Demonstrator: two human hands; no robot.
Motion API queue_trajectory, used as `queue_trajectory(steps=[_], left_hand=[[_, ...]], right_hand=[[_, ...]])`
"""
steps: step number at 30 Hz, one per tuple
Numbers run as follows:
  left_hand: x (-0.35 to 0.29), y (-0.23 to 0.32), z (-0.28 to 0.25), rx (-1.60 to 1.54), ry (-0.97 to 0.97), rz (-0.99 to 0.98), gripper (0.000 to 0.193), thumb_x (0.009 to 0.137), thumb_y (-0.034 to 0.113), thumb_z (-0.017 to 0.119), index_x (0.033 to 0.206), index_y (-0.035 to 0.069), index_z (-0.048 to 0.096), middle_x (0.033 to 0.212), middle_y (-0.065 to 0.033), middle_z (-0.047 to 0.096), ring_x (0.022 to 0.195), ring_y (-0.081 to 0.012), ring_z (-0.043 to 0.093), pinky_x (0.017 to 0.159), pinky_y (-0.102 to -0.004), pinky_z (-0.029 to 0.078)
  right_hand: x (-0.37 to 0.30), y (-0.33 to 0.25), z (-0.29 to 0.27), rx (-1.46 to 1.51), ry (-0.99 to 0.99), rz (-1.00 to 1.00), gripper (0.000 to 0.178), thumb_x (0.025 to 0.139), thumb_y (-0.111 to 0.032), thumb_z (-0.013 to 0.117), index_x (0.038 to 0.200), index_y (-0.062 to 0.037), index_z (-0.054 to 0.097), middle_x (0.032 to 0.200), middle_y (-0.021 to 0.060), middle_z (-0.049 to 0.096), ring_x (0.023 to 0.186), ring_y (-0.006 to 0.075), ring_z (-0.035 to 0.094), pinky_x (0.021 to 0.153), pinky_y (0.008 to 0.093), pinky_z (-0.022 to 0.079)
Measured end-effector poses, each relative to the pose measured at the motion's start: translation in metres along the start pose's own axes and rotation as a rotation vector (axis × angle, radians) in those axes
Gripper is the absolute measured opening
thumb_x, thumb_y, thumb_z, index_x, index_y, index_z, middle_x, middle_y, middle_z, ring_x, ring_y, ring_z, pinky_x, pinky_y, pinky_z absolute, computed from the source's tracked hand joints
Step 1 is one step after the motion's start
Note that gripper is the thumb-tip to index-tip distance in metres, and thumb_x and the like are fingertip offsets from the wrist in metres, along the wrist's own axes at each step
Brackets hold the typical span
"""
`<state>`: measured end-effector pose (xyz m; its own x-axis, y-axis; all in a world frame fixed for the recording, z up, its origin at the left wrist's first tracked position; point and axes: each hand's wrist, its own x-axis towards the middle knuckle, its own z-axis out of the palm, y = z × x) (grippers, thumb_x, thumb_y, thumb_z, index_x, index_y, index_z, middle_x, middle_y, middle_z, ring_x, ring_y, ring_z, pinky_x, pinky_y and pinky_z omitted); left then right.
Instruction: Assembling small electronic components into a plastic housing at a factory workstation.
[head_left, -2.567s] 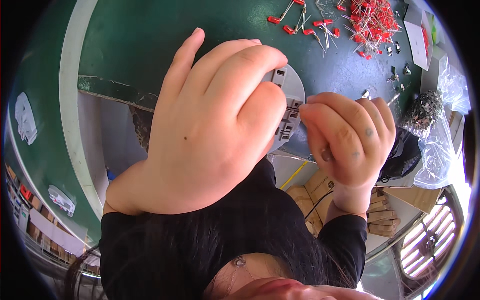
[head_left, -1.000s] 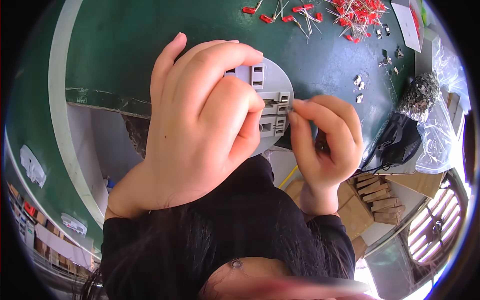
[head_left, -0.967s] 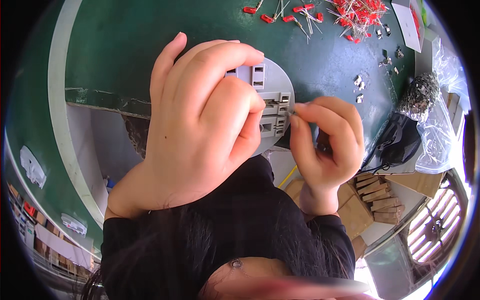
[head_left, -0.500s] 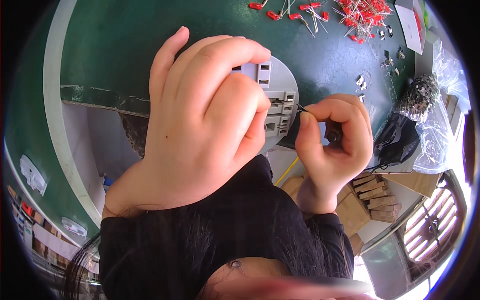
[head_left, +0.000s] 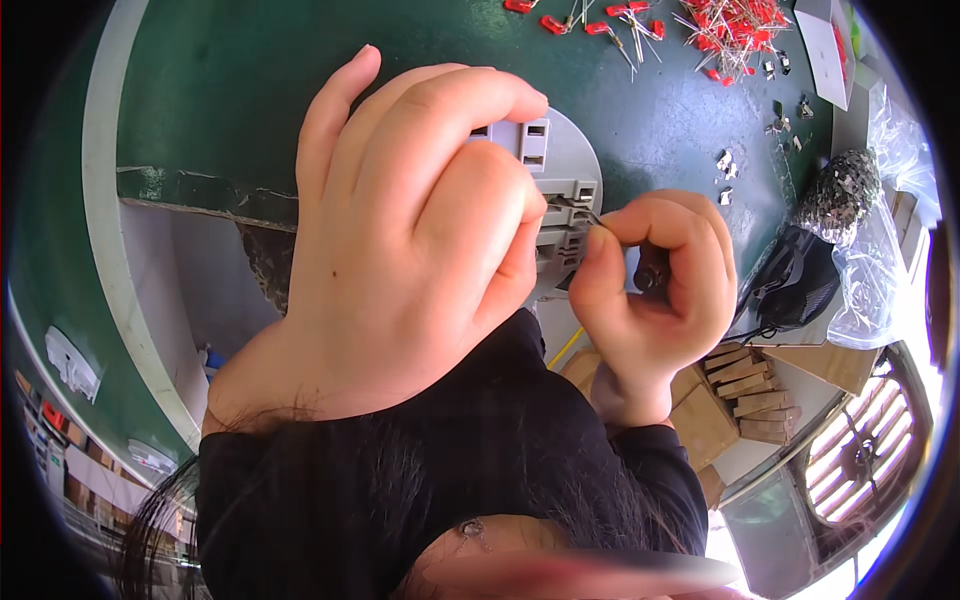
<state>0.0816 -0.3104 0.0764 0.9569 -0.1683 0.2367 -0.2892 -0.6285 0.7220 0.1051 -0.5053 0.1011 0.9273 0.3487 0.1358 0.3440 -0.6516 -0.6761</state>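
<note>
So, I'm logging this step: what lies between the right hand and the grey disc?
In the head view, a thin dark piece stretches from the right hand toward the grey disc; whether it touches, I can't tell.

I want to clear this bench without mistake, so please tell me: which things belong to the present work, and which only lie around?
In the work:
grey slotted plastic housing, under the left hand
thin dark piece, pinched by the fingers of the right hand
perhaps red wire-leaded components and small metal pieces

Seemingly just lying about:
black mesh item
clear plastic bag
</note>
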Motion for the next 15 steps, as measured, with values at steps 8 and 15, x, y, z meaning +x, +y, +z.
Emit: queue_trajectory(steps=[8,15], left_hand=[[0.000,0.001,0.004,-0.010,0.008,0.005,0.025,0.073,-0.001,0.073,0.092,0.009,0.060,0.128,-0.0114,0.062,0.116,-0.0302,0.062,0.113,-0.0560,0.032],[0.004,0.003,0.003,-0.061,0.057,-0.039,0.025,0.071,-0.002,0.074,0.088,0.008,0.061,0.127,-0.0109,0.062,0.114,-0.0300,0.062,0.113,-0.0562,0.031]], right_hand=[[0.037,-0.009,-0.026,-0.547,-0.194,-0.553,0.024,0.062,-0.003,0.075,0.084,-0.0055,0.063,0.081,0.0058,0.060,0.065,0.0195,0.055,0.058,0.0304,0.041],[0.067,-0.050,-0.033,-0.796,-0.730,-0.471,0.025,0.068,-0.009,0.073,0.091,-0.0090,0.066,0.094,0.0034,0.063,0.066,0.0178,0.056,0.058,0.0311,0.040]])
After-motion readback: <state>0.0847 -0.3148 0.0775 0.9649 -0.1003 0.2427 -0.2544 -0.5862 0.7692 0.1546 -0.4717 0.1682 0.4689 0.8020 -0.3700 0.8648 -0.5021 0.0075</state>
